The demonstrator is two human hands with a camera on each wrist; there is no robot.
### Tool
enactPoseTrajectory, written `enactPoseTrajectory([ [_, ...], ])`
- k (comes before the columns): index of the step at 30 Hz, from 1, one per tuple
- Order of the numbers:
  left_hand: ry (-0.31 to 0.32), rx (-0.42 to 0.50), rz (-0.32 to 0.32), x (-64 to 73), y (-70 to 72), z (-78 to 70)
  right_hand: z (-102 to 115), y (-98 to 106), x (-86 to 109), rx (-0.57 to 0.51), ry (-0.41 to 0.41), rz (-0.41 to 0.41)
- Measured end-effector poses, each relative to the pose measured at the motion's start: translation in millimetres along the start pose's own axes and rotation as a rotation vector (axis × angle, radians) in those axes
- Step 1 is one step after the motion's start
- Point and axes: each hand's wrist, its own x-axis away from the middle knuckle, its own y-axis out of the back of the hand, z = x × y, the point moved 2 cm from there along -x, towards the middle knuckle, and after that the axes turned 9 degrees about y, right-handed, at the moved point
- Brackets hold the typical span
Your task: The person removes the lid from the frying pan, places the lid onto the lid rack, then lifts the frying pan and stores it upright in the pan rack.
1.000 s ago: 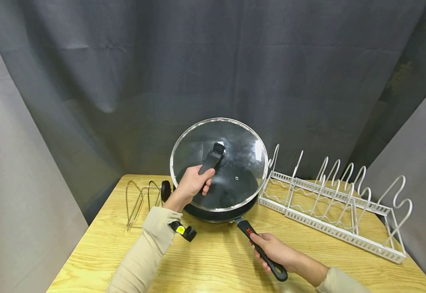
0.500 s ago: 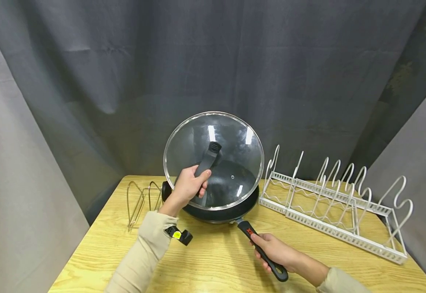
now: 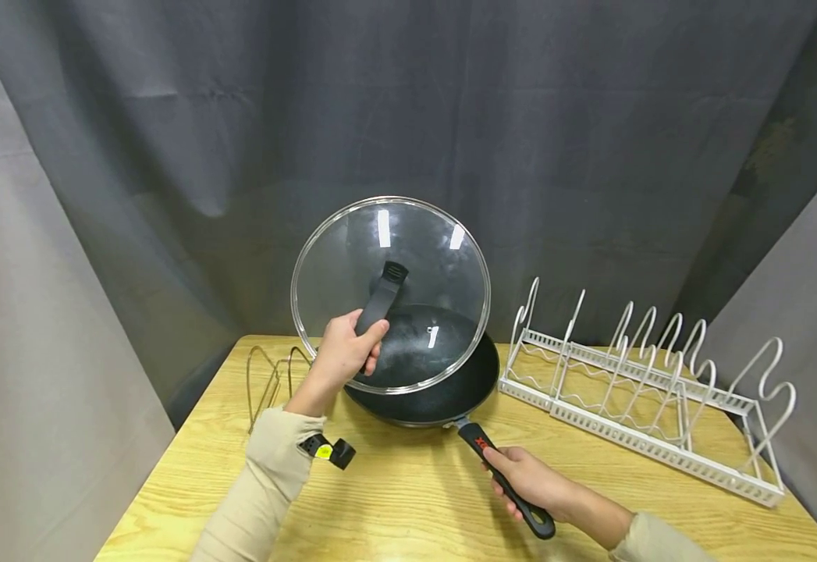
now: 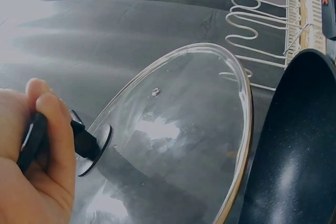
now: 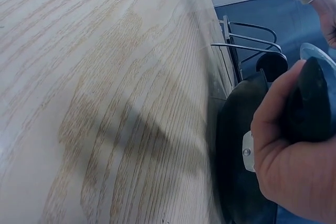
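- The glass lid now sits higher and further toward the left of the frame than a second ago, tilted up and clear of the black wok, whose far right rim is newly uncovered.
- The left hand has its fingers curled round the lid's black handle; the right hand grips the wok handle, low in the frame, right of centre, pinning the wok to the wooden table.
- The lid looks fully free of the wok.
- A white wire rack stands on the right; a small metal wire stand sits just left of the wok, near the lid's path.
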Motion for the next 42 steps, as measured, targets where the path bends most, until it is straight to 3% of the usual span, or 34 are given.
enactPoseTrajectory([
  [8,-0.019,-0.065,-0.087,-9.2,17.9,13.8,0,0,0.2,0.014,0.006,0.002],
  [23,-0.143,-0.186,-0.232,-0.1,39.0,15.1,5,1,2.1,0.098,0.006,-0.014],
  [30,-0.146,-0.193,-0.299,4.7,50.5,16.1,14,6,0.1,0.283,0.036,-0.004],
  [38,-0.142,-0.215,-0.371,13.1,64.0,19.3,27,15,-9.7,0.728,0.134,-0.087],
  [42,-0.148,-0.224,-0.403,15.7,70.9,21.4,37,18,-14.4,0.768,0.157,-0.146],
])
